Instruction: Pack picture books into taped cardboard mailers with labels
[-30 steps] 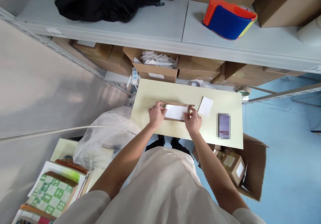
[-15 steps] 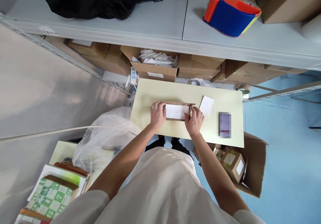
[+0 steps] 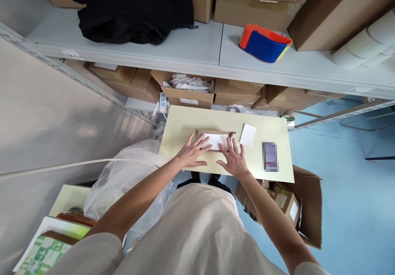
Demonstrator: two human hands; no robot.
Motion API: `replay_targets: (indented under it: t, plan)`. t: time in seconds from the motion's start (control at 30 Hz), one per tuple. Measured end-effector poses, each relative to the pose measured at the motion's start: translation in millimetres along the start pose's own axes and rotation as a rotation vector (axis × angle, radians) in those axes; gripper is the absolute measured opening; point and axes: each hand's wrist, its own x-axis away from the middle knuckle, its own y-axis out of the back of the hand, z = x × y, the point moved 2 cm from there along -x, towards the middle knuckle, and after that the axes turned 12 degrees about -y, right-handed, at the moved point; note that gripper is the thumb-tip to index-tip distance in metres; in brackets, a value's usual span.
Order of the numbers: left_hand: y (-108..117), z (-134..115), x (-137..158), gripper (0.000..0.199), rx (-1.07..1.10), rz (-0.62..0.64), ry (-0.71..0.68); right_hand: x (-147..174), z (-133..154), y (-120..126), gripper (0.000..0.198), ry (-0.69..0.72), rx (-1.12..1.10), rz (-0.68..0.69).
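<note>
A small cardboard box (image 3: 201,132) with torn-looking brown edges lies on the pale yellow table (image 3: 179,121). A white sheet or label (image 3: 216,138) covers its top face. Over the box's left end, my left hand (image 3: 191,151) is spread with its fingers apart. My right hand (image 3: 233,158) is spread the same way at the right end, fingertips at the white surface. Whether the fingertips press on it or hover, I cannot tell. To the right of the box lies a white card or paper stack (image 3: 247,135), and further right a blurred purple item (image 3: 270,156).
Behind the table, a shelf (image 3: 203,45) carries a black garment (image 3: 135,12), a blue and orange holder (image 3: 264,45) and cardboard boxes (image 3: 253,3). An open carton (image 3: 311,209) stands on the floor at right. Clear plastic sheeting (image 3: 123,172) lies at left.
Both hands have let go of the box's ends and opened, fingers now spread over its top. The camera view has tilted up slightly, showing more of the shelf.
</note>
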Motion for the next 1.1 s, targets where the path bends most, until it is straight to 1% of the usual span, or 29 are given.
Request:
replay_targets:
  t: [0.07,0.17,0.23,0.3,0.33,0.4,0.47,0.6,0.67,0.73,0.8,0.83,0.9,0.93,1.0,1.07,1.1]
  plan:
    - [0,0,9,0.066,-0.015,-0.011,0.007,8,0,0,0.064,-0.041,0.017,-0.015]
    - [-1,3,19,0.065,-0.041,-0.049,0.039,10,-2,2,0.064,-0.173,0.025,-0.07]
    - [-3,3,18,0.068,-0.033,-0.07,0.029,3,1,3,0.065,-0.169,0.011,-0.069]
    - [-4,2,11,0.067,-0.017,-0.089,0.036,-7,8,3,0.065,-0.132,-0.003,-0.045]
    - [-5,3,5,0.066,-0.015,-0.101,0.058,-13,11,3,0.065,-0.137,-0.004,-0.037]
    - [-4,6,-4,0.063,-0.023,-0.131,0.135,-21,13,1,0.063,-0.205,0.005,-0.046]
    - [-3,11,-8,0.061,-0.037,-0.171,0.23,-24,12,-1,0.061,-0.288,0.008,-0.076]
    - [-5,26,5,0.058,0.0,-0.26,0.4,-10,2,-7,0.06,-0.404,-0.084,-0.114]
    - [-12,31,12,0.061,0.101,-0.303,0.471,-1,-3,-11,0.061,-0.467,-0.192,-0.087]
    - [-21,35,11,0.073,0.288,-0.363,0.561,6,-6,-16,0.063,-0.512,-0.33,-0.05]
    - [-29,40,1,0.081,0.512,-0.427,0.701,8,-7,-19,0.064,-0.549,-0.455,-0.04]
    - [-32,43,-6,0.08,0.603,-0.453,0.776,7,-6,-20,0.065,-0.565,-0.5,-0.043]
    - [-34,49,-23,0.066,0.685,-0.48,0.874,5,-5,-21,0.066,-0.583,-0.557,-0.043]
    - [-33,52,-31,0.057,0.682,-0.487,0.883,4,-4,-21,0.067,-0.585,-0.576,-0.038]
    - [-29,59,-42,0.04,0.654,-0.503,0.859,3,-2,-20,0.068,-0.591,-0.619,-0.017]
    - [-28,64,-43,0.028,0.657,-0.528,0.825,3,-3,-19,0.068,-0.622,-0.679,0.005]
    - [-28,66,-41,0.026,0.681,-0.544,0.805,3,-5,-19,0.068,-0.646,-0.716,0.015]
